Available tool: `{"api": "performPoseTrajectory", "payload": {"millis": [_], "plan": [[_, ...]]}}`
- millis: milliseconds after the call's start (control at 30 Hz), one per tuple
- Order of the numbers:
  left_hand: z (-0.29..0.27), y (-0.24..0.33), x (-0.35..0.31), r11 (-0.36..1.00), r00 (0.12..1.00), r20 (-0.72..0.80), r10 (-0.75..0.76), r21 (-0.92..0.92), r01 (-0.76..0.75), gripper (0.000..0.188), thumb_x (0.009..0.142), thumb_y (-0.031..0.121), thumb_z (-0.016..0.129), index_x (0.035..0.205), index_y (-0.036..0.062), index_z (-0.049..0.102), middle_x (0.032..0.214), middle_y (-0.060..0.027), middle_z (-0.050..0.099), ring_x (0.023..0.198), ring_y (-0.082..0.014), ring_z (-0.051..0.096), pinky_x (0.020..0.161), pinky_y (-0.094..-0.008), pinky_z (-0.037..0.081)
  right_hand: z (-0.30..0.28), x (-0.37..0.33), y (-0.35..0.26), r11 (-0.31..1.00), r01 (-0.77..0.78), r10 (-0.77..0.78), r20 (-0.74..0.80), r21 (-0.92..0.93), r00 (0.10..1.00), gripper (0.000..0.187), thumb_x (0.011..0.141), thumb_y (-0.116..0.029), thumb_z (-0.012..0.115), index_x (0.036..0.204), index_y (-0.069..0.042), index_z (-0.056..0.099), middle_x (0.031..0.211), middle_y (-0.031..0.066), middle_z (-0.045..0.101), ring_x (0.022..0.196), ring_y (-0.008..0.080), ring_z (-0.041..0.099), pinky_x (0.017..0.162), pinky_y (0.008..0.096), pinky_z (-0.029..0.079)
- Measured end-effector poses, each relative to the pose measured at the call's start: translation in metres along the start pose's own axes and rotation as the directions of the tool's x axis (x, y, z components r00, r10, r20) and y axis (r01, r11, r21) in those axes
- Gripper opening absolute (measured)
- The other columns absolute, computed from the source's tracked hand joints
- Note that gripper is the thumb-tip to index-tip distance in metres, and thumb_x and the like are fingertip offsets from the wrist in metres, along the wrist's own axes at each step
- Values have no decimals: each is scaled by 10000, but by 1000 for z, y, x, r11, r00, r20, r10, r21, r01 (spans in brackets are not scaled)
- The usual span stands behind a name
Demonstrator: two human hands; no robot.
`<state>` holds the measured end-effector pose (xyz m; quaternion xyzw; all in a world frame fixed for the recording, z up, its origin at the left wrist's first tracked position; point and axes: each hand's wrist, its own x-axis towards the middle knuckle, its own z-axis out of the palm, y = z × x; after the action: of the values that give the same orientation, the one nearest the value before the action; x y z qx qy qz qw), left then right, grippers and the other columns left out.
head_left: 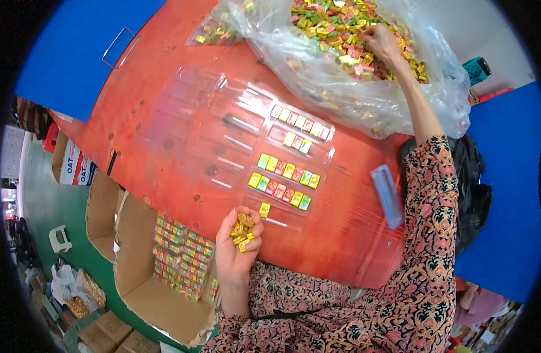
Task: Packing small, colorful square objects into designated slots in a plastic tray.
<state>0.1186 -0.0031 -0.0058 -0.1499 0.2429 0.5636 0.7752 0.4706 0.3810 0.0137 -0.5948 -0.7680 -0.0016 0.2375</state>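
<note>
My left hand (pixel 226 244), palm up at the table's near edge, is closed around a handful of small yellow-wrapped candies (pixel 243 231). My right hand (pixel 381 45) reaches into a large clear plastic bag (pixel 350 100) at the far right. Its fingers are bent together against the heap of yellow, green and red wrapped candies (pixel 326 29); what they pinch is too small to tell. Between the hands lies a clear plastic tray (pixel 238 141) with long slots. Several slots on its right side hold rows of candies (pixel 285 191). One lone yellow candy (pixel 264 209) sits in the nearest slot.
A blue plastic piece (pixel 387 196) lies at the right on the red table (pixel 335 247). Below the table's left edge stands an open cardboard box (pixel 135 259) with packed candy trays (pixel 182 256). A black bag (pixel 473 200) hangs beyond my right arm. A white stool (pixel 60 239) stands on the green floor.
</note>
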Motion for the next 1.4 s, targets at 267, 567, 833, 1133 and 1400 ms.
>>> {"api": "performPoseTrajectory", "payload": {"millis": [267,567,833,1133,1400], "plan": [[-20,5,3,998,998,54,-24,-62,27,208,917,217,436,967,31,515,894,-132,523,686,-193,480,420,-207,371,-40,-49,-56,950,67,-15,-171,306,985,208,842,-193,577,964,-31,622,756,4,593,684,79,527,614,236,423],[-29,-1,0,997,998,47,-46,-61,49,207,918,226,438,957,37,513,887,-123,520,686,-182,468,420,-203,362,-37,-173,-170,832,440,-549,391,337,739,97,751,-29,528,835,-3,566,900,128,535,858,279,545,703,344,446],[-33,-3,0,999,998,51,-35,-35,37,217,921,233,431,950,37,519,882,-123,528,682,-180,470,418,-199,361,-3,-193,-167,781,523,-623,351,342,699,111,773,-77,466,810,19,506,871,160,512,907,328,510,740,385,431],[-33,-5,3,999,998,56,-39,11,38,222,923,233,424,957,37,523,882,-129,531,685,-182,482,417,-199,371,-5,-197,-143,580,-320,-237,531,749,814,221,827,-31,533,1042,11,569,1013,47,592,905,135,556,811,273,442],[-36,-9,6,998,996,64,-63,-11,64,232,924,239,423,965,34,522,887,-137,529,693,-190,490,423,-206,379,-10,-207,-138,414,-548,-150,648,727,746,270,776,14,577,1042,28,535,997,71,603,888,102,552,814,237,452]]}}
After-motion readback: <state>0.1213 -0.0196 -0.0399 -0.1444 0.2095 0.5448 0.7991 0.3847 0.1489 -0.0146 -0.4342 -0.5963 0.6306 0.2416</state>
